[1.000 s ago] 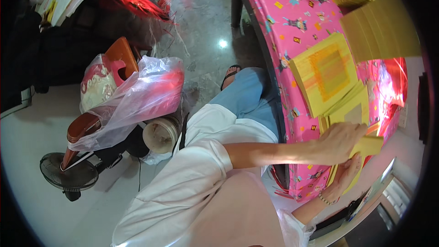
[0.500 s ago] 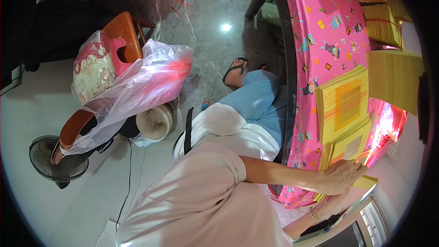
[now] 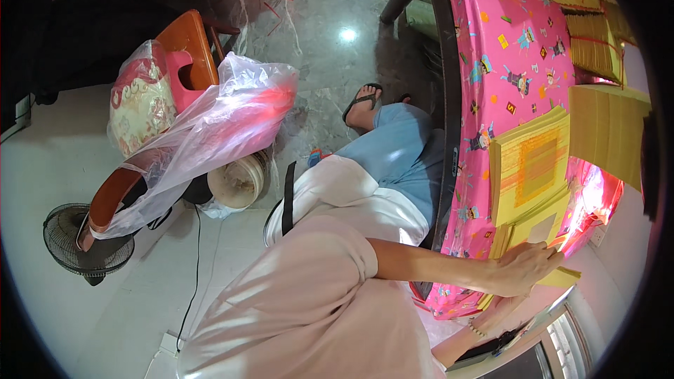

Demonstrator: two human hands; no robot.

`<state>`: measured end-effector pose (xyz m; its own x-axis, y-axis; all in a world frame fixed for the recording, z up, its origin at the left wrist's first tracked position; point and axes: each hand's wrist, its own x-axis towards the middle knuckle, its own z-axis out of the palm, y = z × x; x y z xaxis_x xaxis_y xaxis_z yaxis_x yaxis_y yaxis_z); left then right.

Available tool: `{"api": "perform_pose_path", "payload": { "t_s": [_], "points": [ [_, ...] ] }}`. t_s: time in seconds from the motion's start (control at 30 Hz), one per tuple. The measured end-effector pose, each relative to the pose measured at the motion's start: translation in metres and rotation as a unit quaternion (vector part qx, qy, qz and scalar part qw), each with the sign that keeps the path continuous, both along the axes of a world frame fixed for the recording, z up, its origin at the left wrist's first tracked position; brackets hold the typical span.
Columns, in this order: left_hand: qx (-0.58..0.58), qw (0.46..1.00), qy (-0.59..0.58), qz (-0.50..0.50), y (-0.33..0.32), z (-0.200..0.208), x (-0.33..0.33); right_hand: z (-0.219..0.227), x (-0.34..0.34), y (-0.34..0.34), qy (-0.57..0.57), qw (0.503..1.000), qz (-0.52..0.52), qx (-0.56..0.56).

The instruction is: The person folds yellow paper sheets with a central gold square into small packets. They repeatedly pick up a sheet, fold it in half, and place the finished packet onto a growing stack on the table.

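Note:
My left hand (image 3: 523, 268) is over the near end of the table, its fingers closed and pinched at the edge of a yellow sheet of joss paper (image 3: 562, 278). Partly beneath it lies my right hand (image 3: 503, 309), a beaded bracelet on its wrist; its fingers are hidden. Just beyond my hands, stacks of yellow joss paper (image 3: 516, 161) lie on the table, the top sheet printed with an orange square. A lower stack (image 3: 519, 230) with a greyish patch sits partly under that one, close to my left knuckles.
A pink patterned cloth (image 3: 512, 49) covers the table. Tied yellow paper bundles (image 3: 593, 35) and a thick paper block (image 3: 607, 126) line its far side. Left are a brown chair (image 3: 189, 38) draped in clear plastic (image 3: 242, 102), a white bucket (image 3: 235, 182) and a black fan (image 3: 88, 245).
My whole view has shifted slightly, so the table and paper stacks sit a little farther right and lower. My hands stay almost in place, the left one still closed at the paper.

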<state>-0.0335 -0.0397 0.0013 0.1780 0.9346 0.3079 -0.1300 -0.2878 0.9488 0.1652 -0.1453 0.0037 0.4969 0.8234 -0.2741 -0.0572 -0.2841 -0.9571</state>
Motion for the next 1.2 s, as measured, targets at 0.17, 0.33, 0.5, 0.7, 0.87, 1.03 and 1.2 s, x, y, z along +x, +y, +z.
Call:
{"api": "perform_pose_path", "payload": {
  "t_s": [0.17,0.33,0.5,0.7,0.87,1.03,1.2],
  "points": [
    [-0.039,0.999,-0.031,-0.008,-0.003,0.003,-0.009,-0.008,-0.004,-0.005,0.017,1.000,0.004,0.017],
    [-0.129,0.984,-0.116,-0.030,0.002,-0.007,0.005,-0.008,-0.017,-0.003,-0.007,0.999,0.015,0.040],
    [-0.159,0.987,-0.008,-0.040,0.009,-0.021,-0.008,-0.001,-0.032,0.005,-0.218,0.973,0.067,-0.030],
    [-0.186,0.962,-0.132,-0.149,0.032,-0.028,-0.008,0.014,-0.065,0.017,-0.052,0.997,0.041,0.031],
    [-0.226,0.941,-0.137,-0.213,0.033,-0.006,-0.008,0.013,-0.060,0.012,-0.030,0.997,0.052,0.051],
    [-0.197,0.953,-0.115,-0.199,0.033,0.002,0.003,0.016,-0.053,0.004,0.032,0.995,0.085,0.036],
    [-0.164,0.960,-0.103,-0.203,0.034,0.011,0.010,0.000,-0.049,0.002,0.065,0.995,0.062,0.051]
  ]
}}
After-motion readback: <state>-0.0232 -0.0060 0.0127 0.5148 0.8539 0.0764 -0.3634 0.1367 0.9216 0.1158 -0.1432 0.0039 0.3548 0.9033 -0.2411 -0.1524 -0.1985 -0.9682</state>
